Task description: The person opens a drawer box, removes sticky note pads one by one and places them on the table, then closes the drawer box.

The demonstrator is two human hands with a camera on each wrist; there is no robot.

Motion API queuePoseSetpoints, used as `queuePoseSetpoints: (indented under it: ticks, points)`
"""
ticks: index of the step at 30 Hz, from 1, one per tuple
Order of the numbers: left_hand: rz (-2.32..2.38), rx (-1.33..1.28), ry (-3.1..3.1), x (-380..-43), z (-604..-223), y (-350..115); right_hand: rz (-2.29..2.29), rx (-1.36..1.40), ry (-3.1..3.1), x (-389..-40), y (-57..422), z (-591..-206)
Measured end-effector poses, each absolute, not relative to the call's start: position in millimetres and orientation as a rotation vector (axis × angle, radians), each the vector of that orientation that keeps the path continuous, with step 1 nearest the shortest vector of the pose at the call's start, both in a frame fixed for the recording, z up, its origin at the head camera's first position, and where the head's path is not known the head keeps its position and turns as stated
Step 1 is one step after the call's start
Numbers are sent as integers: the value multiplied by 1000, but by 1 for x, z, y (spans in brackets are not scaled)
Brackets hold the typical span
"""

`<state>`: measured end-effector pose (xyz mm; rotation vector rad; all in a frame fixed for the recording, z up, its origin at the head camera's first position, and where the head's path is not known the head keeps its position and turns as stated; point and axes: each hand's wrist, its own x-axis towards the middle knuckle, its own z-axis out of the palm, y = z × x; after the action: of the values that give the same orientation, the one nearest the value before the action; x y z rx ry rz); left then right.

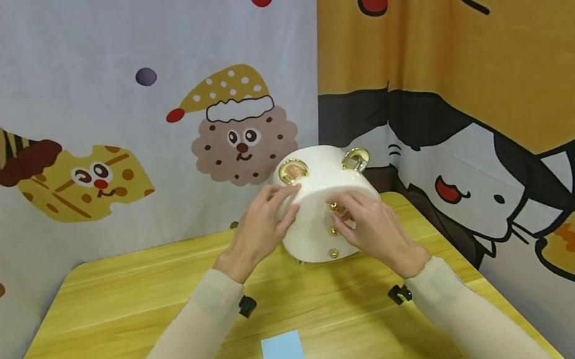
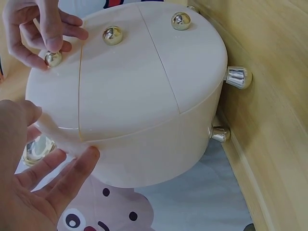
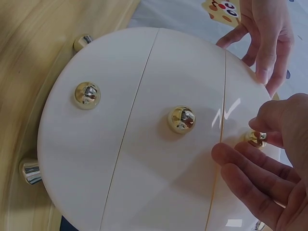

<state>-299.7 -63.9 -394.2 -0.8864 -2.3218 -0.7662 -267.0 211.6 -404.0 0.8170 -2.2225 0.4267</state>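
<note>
A glossy white rounded drawer box (image 1: 302,237) with gold ears (image 1: 293,170) stands at the back of the table. Thin seams divide its front into three drawers, each with a round gold knob. My right hand (image 1: 377,228) pinches the top knob (image 2: 53,58) between thumb and finger, its other fingers close over the drawer front. The middle knob (image 3: 182,119) and bottom knob (image 3: 87,95) are untouched. At the box's upper left side is my left hand (image 1: 261,224), fingers spread, with fingertips (image 2: 91,153) against the edge of the shell.
A light blue pad of paper (image 1: 284,357) lies on the wooden table (image 1: 134,317) near the front. Short gold feet (image 2: 238,78) hold the box up. Cartoon-printed curtains (image 1: 90,41) hang close behind the table and along its right side.
</note>
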Motion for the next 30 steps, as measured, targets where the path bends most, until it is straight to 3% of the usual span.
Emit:
queuePoseSetpoints:
  ticks: [30]
  points:
    - [-657,-881,-2317,-297,-393,-62,478,969,-2235,-264,225,-413]
